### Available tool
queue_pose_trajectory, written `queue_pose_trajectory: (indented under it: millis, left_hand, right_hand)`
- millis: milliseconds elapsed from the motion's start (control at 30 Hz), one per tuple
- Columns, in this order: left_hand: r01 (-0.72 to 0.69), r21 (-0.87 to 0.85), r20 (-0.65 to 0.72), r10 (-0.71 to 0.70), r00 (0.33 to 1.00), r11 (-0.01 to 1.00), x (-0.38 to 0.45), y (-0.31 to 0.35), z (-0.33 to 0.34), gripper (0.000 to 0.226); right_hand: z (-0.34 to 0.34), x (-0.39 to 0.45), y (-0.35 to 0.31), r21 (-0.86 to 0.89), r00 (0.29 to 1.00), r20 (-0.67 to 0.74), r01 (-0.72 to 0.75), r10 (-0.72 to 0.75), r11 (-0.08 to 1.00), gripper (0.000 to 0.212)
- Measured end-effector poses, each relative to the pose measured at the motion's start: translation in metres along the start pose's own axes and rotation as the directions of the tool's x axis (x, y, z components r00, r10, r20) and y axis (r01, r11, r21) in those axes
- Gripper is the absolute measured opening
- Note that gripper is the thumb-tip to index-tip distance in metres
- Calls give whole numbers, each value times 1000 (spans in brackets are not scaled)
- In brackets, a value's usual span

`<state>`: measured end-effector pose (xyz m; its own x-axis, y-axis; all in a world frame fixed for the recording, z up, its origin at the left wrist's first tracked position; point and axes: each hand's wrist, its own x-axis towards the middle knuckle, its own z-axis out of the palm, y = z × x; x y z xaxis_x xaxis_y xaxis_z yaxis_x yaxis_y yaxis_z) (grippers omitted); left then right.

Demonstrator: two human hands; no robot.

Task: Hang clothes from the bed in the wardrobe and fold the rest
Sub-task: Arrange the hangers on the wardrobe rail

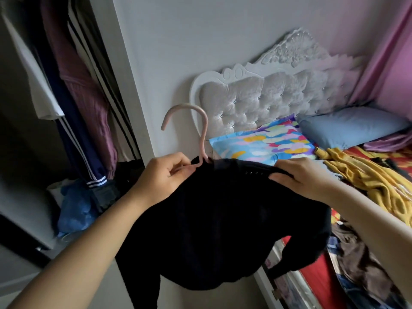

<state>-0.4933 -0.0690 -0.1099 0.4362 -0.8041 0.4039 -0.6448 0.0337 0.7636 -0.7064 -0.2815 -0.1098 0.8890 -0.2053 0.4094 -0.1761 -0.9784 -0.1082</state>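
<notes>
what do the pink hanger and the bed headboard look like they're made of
Pink hanger: probably matte plastic, going by its smooth, thick, evenly coloured hook. Headboard: a tufted panel, seemingly shiny velvet or satin with small studs, in a white glossy carved frame; wood or resin, unclear.

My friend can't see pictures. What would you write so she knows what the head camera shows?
Two hands hold a black sweater on a pink hanger: the left hand pinches the hanger's neck, the right hand grips the sweater's shoulder. An open wardrobe of hanging clothes is on the left; a bed with a yellow garment and pillows is on the right.
</notes>
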Motion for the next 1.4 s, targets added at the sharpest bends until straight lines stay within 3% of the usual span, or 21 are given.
queue_pose_trajectory:
  millis: [167, 300, 433, 533, 633, 667, 733, 767, 900, 1000, 1067, 1133, 1233, 1400]
  left_hand:
    - [39, -47, -73, -42, 996, 998, 13, -3, -25, 30]
    - [-16, -8, -152, 14, 988, 1000, 23, -6, -38, 26]
    - [-5, 37, -205, 12, 979, 999, 31, -14, -55, 26]
    - [-7, 111, -207, 30, 978, 994, 29, -19, -74, 32]
    - [-19, 156, -255, 58, 965, 988, 20, -25, -111, 28]
    - [-17, 154, -233, 53, 971, 988, 16, -26, -110, 21]
    - [31, 254, -260, 38, 965, 967, 12, -31, -139, 10]
    - [30, 328, -281, 67, 957, 944, 9, -34, -150, 19]
    - [-14, 629, -332, 285, 899, 777, 2, -43, -201, 35]
    - [72, 742, -379, 329, 865, 667, 1, -62, -237, 35]
    - [103, 771, -371, 312, 875, 628, 0, -73, -260, 36]
    - [160, 760, -411, 276, 869, 629, 5, -81, -294, 41]
    - [238, 696, -520, 245, 818, 678, 22, -82, -356, 51]
    - [313, 703, -571, 245, 783, 639, 80, -91, -462, 44]
  right_hand:
    - [-18, -6, 31, 9, 993, -112, 26, -25, 1000, 74]
    - [-13, 10, 32, 32, 987, -157, 45, -40, 998, 72]
    - [-8, 38, 17, -40, 999, -32, -13, 11, 999, 54]
    - [6, 66, -11, 43, 991, 131, -34, 28, 998, 56]
    - [19, 102, -42, -33, 996, 12, 89, -89, 995, 41]
    - [25, 97, -42, -35, 998, -13, 65, -65, 997, 40]
    - [32, 117, -58, 19, 991, -22, 134, -134, 991, 34]
    - [35, 129, -67, 48, 985, -20, 171, -170, 984, 33]
    - [56, 192, -106, 193, 968, 116, 199, -223, 961, 76]
    - [68, 246, -149, 424, 921, 127, 286, -369, 859, 69]
    - [76, 275, -179, 518, 879, 134, 331, -457, 789, 79]
    - [81, 319, -212, 579, 844, 159, 340, -512, 741, 73]
    - [79, 386, -251, 723, 815, 191, 260, -547, 640, 8]
    - [69, 492, -291, 876, 854, 152, 116, -497, 468, 17]
